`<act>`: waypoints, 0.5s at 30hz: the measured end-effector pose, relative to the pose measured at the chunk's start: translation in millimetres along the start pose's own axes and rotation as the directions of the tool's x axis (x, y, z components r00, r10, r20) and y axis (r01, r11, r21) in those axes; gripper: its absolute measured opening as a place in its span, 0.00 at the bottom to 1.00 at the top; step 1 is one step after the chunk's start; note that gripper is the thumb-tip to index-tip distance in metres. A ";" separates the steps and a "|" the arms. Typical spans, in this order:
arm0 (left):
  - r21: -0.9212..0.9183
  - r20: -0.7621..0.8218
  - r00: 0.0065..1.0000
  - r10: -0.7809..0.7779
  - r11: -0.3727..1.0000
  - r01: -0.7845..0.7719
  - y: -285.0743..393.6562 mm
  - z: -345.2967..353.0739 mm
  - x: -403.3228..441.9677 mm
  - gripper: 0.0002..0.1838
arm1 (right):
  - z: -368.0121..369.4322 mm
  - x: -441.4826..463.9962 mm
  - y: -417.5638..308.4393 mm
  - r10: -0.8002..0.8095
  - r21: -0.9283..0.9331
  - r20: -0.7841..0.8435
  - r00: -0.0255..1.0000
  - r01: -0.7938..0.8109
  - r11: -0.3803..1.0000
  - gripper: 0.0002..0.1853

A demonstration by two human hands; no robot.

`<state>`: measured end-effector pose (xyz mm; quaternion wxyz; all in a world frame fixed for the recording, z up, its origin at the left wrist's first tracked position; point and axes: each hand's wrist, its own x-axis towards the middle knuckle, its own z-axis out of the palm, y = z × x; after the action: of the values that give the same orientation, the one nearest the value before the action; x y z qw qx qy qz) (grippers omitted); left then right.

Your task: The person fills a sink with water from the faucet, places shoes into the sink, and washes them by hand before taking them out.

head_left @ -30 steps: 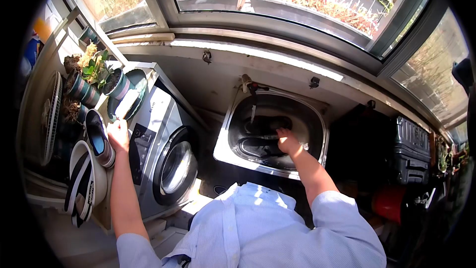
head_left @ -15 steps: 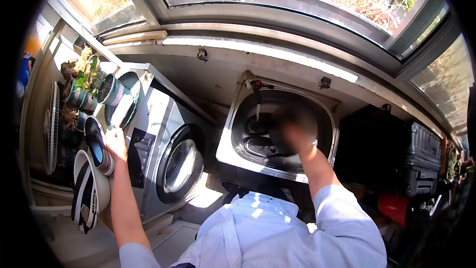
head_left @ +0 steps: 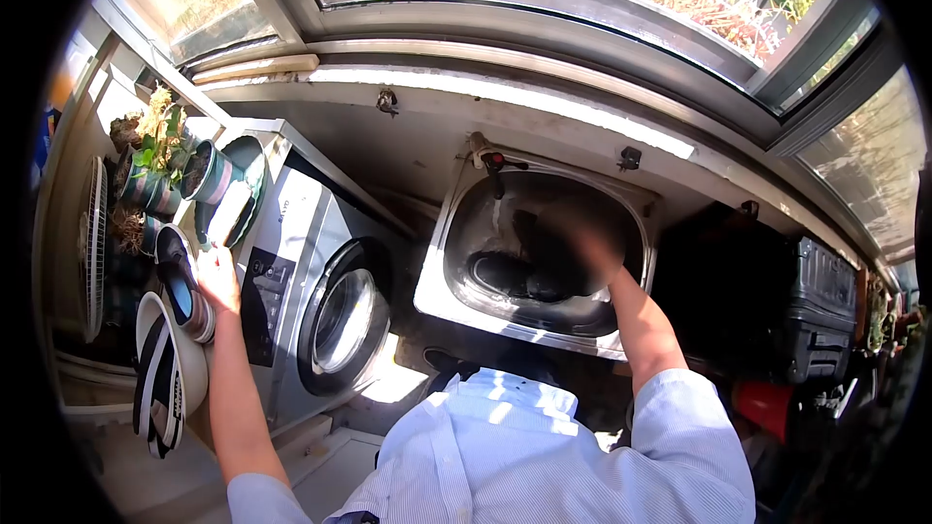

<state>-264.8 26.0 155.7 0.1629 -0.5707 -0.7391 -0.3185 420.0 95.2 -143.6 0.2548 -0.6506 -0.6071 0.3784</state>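
Observation:
My left hand (head_left: 218, 279) is at the left, with its fingers closed round the lower end of a long white object (head_left: 229, 212) over a green dish (head_left: 254, 170). Beside the wrist is a grey shoe with a blue insole (head_left: 179, 293). Black-and-white footwear (head_left: 161, 378) rests in a white basin (head_left: 197, 369) below it. My right hand (head_left: 594, 247) reaches into a metal sink (head_left: 427, 277); dark blur hides its fingers. A dark shoe-shaped item (head_left: 497, 274) lies in the sink under the tap (head_left: 495, 161).
A front-loading washing machine (head_left: 283, 223) stands left of the sink. Potted plants (head_left: 160, 150) and a round wire-covered item (head_left: 95, 247) are at the far left. To the right are a dark suitcase (head_left: 821, 301) and a red container (head_left: 762, 408). Windows run along the back.
My right hand has moved right within the sink and its fingers have become smeared. My left hand remains at the white object's end. The view has shifted slightly.

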 end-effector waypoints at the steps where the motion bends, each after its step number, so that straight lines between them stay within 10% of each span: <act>1: -0.037 -0.016 0.999 -0.029 0.999 0.028 2.4 0.6 -0.1 0.17 | -2.3 2.8 28.0 0.047 -0.026 -0.027 0.999 -0.048 0.999 0.19; 8: -0.030 -0.003 0.999 -0.043 0.999 0.042 2.3 -2.2 -0.1 0.17 | 2.9 -32.6 38.4 0.259 -0.315 -0.320 0.911 -0.361 0.878 0.35; 10: -0.017 0.034 0.998 -0.057 0.998 0.057 3.0 -2.4 -0.3 0.17 | 14.6 -40.1 26.8 -0.106 -0.513 -0.095 0.990 0.043 0.857 0.42; 15: 0.004 0.015 0.999 -0.046 0.999 0.046 13.6 -6.9 0.8 0.17 | 30.7 -55.5 23.9 -0.249 -0.616 -0.095 0.964 0.140 0.776 0.41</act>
<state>-253.0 24.0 165.2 0.1512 -0.5558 -0.7536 -0.3167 410.9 33.6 -170.3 0.1232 -0.6613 -0.7357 0.0793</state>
